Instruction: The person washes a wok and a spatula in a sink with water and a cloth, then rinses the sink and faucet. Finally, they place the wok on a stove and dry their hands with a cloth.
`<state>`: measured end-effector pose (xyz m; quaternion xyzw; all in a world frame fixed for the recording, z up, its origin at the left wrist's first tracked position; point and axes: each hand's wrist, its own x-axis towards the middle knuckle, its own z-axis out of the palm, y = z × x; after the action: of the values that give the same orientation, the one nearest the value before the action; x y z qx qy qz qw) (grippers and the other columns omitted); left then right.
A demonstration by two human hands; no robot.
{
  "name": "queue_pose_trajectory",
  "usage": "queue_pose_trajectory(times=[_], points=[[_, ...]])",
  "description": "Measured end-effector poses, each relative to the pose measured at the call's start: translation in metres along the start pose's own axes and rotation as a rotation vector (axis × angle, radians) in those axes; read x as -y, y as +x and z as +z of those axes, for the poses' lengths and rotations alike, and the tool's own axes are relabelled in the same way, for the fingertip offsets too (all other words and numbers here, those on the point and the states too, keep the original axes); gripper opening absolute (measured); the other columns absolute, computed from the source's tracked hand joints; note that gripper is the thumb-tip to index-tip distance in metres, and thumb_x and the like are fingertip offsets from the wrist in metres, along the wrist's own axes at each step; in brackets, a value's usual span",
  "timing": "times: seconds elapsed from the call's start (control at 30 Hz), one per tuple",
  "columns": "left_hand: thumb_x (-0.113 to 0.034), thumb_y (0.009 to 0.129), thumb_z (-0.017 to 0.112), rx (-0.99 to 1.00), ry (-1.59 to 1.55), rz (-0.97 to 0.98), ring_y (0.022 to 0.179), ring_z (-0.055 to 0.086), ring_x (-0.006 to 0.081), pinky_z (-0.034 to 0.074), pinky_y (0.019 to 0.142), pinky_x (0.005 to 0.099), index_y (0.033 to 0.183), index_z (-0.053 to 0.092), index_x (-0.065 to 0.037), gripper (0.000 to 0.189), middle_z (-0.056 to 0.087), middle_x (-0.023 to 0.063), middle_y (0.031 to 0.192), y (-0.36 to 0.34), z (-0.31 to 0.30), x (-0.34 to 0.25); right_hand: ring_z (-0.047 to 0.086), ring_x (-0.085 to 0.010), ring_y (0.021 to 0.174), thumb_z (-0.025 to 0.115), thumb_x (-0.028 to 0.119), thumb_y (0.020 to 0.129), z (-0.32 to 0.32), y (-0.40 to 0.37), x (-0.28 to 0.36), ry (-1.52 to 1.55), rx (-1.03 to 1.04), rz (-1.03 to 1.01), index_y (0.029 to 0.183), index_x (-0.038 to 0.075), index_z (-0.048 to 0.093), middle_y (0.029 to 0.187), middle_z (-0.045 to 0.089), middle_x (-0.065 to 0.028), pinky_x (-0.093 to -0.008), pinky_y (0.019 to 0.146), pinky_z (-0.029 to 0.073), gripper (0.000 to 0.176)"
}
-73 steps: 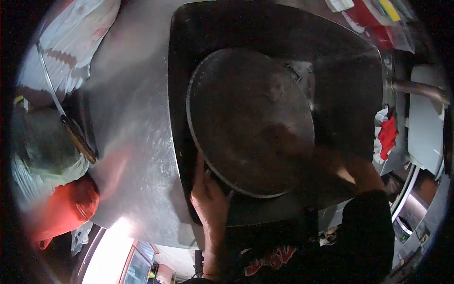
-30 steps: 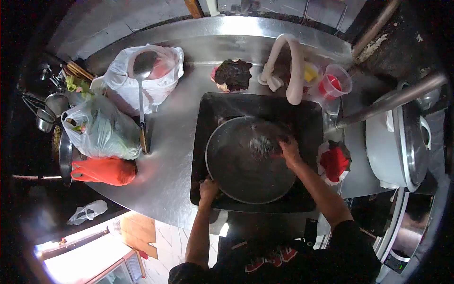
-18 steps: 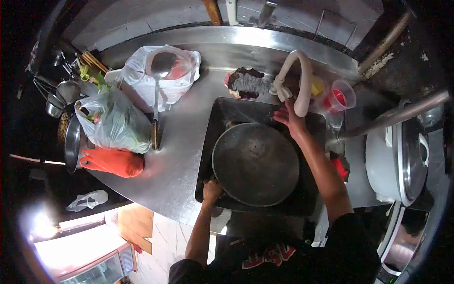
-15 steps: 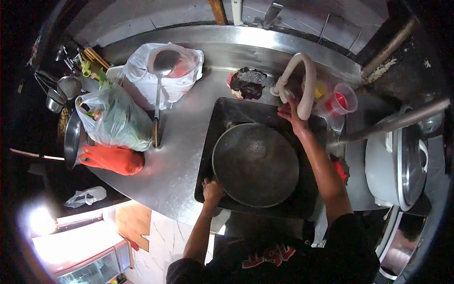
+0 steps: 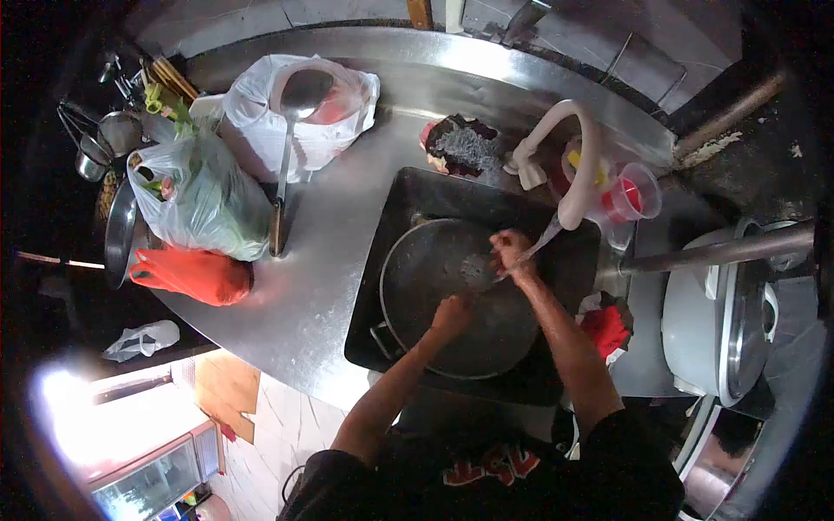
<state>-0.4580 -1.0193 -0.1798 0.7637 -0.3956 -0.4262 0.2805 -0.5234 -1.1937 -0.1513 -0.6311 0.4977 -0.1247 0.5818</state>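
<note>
A dark wok (image 5: 434, 347) lies in the black sink (image 5: 369, 304), its loop handle showing at the lower left. Water streams from the curved beige faucet (image 5: 578, 165) down to my right hand (image 5: 512, 253), which is over the wok with its fingers bent. My left hand (image 5: 453, 314) is closed over the middle of the wok, just below and left of my right hand. Whether either hand holds anything is too blurred to tell.
Bagged vegetables (image 5: 204, 195), a red bag (image 5: 195, 276) and a ladle (image 5: 287, 165) on a white bag (image 5: 252, 104) sit left. A dark scouring pad (image 5: 465, 143) lies behind the sink. Plastic cups (image 5: 638, 191), a red cloth (image 5: 606, 330) and a white cooker (image 5: 691, 321) are right.
My right hand has left the faucet and come down over the wok. My left hand has moved from the wok's rim to its middle. Water now runs from the faucet.
</note>
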Motion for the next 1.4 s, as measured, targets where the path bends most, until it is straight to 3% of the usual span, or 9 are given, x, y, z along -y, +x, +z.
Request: queue_pose_trajectory(times=[0.1, 0.3, 0.43, 0.6, 0.77, 0.87, 1.1, 1.13, 1.4], points=[[-0.011, 0.071, 0.051, 0.02, 0.213, -0.207, 0.083, 0.055, 0.0367, 0.043, 0.076, 0.045, 0.094, 0.056, -0.003, 0.025, 0.057, 0.02, 0.091, -0.025, -0.019, -0.015, 0.048, -0.013, 0.042, 0.052, 0.034, 0.083, 0.021, -0.001, -0.012, 0.114, 0.333, 0.247, 0.073, 0.004, 0.055, 0.059, 0.054, -0.0048, -0.0276, 0.036, 0.036, 0.032], [-0.02, 0.073, 0.057, -0.776, 0.212, -0.455, 0.113, 0.032, 0.0451, 0.026, 0.094, 0.0509, 0.116, 0.041, 0.004, 0.051, 0.035, 0.0307, 0.121, -0.104, -0.038, 0.045, 0.047, -0.0109, 0.04, 0.051, 0.032, 0.083, 0.031, 0.006, -0.003, 0.131, 0.543, 0.448, 0.06, 0.007, 0.053, 0.049, 0.05, -0.0024, -0.0245, 0.034, 0.033, 0.034], [-0.014, 0.077, 0.056, -0.432, -0.652, -0.198, 0.088, 0.055, 0.0268, 0.045, 0.076, 0.0388, 0.106, 0.05, 0.005, 0.035, 0.055, 0.0146, 0.102, -0.07, -0.034, 0.158, 0.046, -0.0102, 0.041, 0.056, 0.032, 0.08, 0.014, -0.002, 0.003, 0.211, 0.515, 0.595, 0.057, 0.01, 0.049, 0.05, 0.05, -0.0024, -0.0214, 0.034, 0.033, 0.033], [-0.009, 0.075, 0.057, -0.273, -1.023, -0.63, 0.077, 0.057, 0.0203, 0.046, 0.062, 0.0313, 0.095, 0.058, 0.0, 0.022, 0.06, 0.007, 0.09, -0.09, -0.064, 0.09, 0.047, -0.011, 0.042, 0.06, 0.034, 0.078, -0.006, -0.012, 0.019, 0.265, 0.624, 0.596, 0.059, 0.01, 0.047, 0.055, 0.048, -0.002, -0.0199, 0.035, 0.034, 0.033], [-0.005, 0.076, 0.052, 0.053, 0.004, -0.051, 0.071, 0.057, 0.0195, 0.045, 0.061, 0.0302, 0.087, 0.057, 0.002, 0.014, 0.059, 0.009, 0.081, -0.122, -0.103, -0.033, 0.056, -0.0185, 0.069, 0.06, 0.027, 0.08, -0.003, -0.011, 0.023, 0.698, 0.402, 0.509, 0.079, 0.002, 0.053, 0.076, 0.054, -0.0077, -0.0288, 0.064, 0.05, 0.026], [-0.003, 0.079, 0.047, 0.055, -1.25, -0.18, 0.075, 0.057, 0.0192, 0.046, 0.068, 0.031, 0.094, 0.054, 0.002, 0.018, 0.058, 0.0103, 0.086, -0.102, -0.073, -0.03, 0.055, -0.025, 0.089, 0.057, 0.028, 0.082, -0.008, -0.037, 0.059, 0.673, 0.615, 0.244, 0.096, -0.002, 0.053, 0.092, 0.055, -0.0122, -0.0337, 0.08, 0.046, 0.033], [-0.006, 0.083, 0.042, -0.141, -0.571, 0.307, 0.092, 0.052, 0.0322, 0.041, 0.076, 0.0396, 0.109, 0.04, 0.004, 0.027, 0.053, 0.0172, 0.097, -0.106, -0.057, -0.166, 0.052, -0.0127, 0.089, 0.05, 0.035, 0.084, -0.031, -0.097, 0.118, -0.011, 0.655, 0.058, 0.1, 0.004, 0.056, 0.095, 0.056, -0.0039, -0.0252, 0.079, 0.039, 0.036], [-0.007, 0.084, 0.042, -0.155, -0.562, 0.275, 0.089, 0.053, 0.0366, 0.041, 0.073, 0.0419, 0.108, 0.04, 0.003, 0.026, 0.054, 0.0206, 0.093, -0.105, -0.053, -0.178, 0.051, -0.0118, 0.087, 0.055, 0.031, 0.08, -0.042, -0.118, 0.13, -0.117, 0.605, -0.548, 0.102, 0.006, 0.056, 0.093, 0.056, -0.0015, -0.0256, 0.076, 0.039, 0.033], [-0.011, 0.085, 0.042, -0.13, -0.539, 0.355, 0.076, 0.054, 0.044, 0.043, 0.062, 0.0442, 0.1, 0.045, 0.0, 0.018, 0.056, 0.024, 0.08, -0.088, -0.013, -0.182, 0.054, -0.0106, 0.084, 0.057, 0.027, 0.078, -0.07, -0.103, 0.11, 0.127, 0.461, 0.13, 0.102, 0.013, 0.058, 0.093, 0.058, -0.0009, -0.0261, 0.075, 0.041, 0.028]])
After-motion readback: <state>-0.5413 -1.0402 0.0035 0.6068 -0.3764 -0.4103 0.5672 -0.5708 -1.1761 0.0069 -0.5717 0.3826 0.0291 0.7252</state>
